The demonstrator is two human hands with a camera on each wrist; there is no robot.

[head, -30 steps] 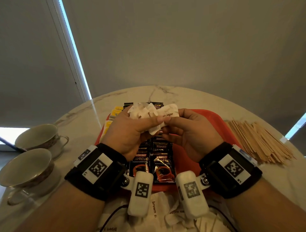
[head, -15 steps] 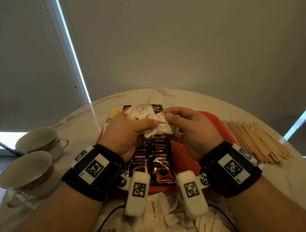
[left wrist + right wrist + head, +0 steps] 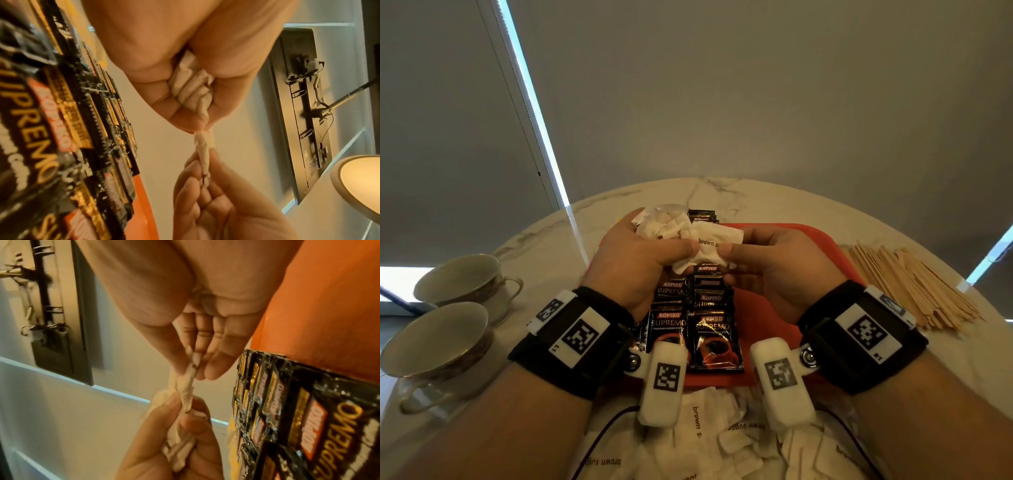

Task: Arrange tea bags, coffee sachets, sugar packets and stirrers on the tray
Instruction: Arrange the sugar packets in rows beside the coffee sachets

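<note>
- The table (image 3: 774, 202), round and marble-topped, fills the lower half of the head view.
- The tray (image 3: 784, 298), red, lies at centre frame beneath both hands.
- The stirrers (image 3: 914, 291) lie in a loose heap on the table at right of frame, just beside the tray.
- Two cups (image 3: 445, 329) stand on the table at left of frame, well apart from the tray.
- The coffee sachets (image 3: 709, 329), black, lie in two overlapping rows on the tray at centre frame.
- The left hand (image 3: 633, 263), fingers curled, grips a bunch of sugar packets (image 3: 664, 226) above the sachets; the left wrist view shows the packets stacked inside the fist.
- The right hand (image 3: 777, 267) pinches one packet (image 3: 717, 240) between thumb and fingertips, the other end of it under the left thumb; its print reads "brown s".
- More sugar packets, the pile (image 3: 709, 442), lie loose on the table at bottom centre, just below the tray's near edge.
- Something yellow shows on the tray beyond the sachets in the right wrist view; I cannot tell what it is.
</note>
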